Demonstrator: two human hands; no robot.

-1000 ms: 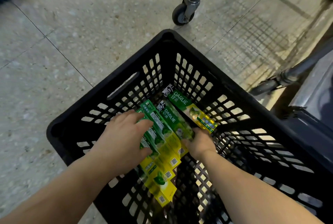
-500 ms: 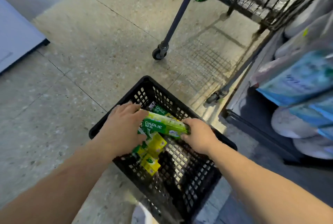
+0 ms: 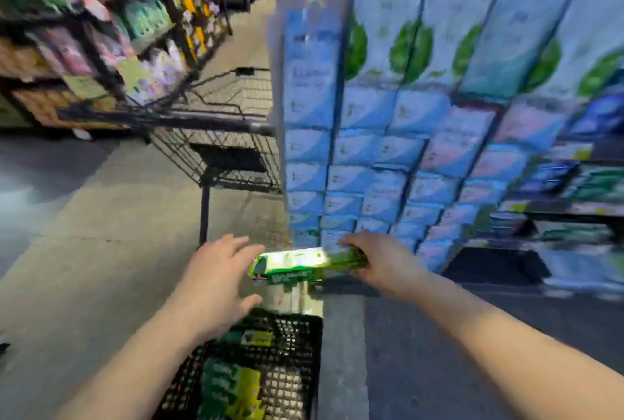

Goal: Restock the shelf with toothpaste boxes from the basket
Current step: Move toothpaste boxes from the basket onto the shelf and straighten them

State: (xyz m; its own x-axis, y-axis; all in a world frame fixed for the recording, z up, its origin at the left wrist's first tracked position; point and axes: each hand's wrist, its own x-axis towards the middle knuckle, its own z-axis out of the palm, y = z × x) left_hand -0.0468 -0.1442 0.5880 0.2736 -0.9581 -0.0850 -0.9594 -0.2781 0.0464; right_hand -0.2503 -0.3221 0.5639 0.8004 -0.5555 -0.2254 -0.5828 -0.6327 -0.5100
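now your left hand [image 3: 216, 279] hangs with fingers spread, just beside the box [image 3: 304, 264], whether touching is unclear. your right hand [image 3: 381, 264] grips the box's other end, above the basket [image 3: 304, 321] on the floor, which holds more boxes [image 3: 229, 389]. blurred blue packs [image 3: 371, 149] fill the shelf at right.

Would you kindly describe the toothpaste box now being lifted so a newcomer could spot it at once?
Start at the black basket on the floor, bottom centre. Just above it, between the two hands, a long green toothpaste box lies sideways in the air; the right hand grips its right end, and the left hand is spread open by its left end. The other green boxes lie in the basket.
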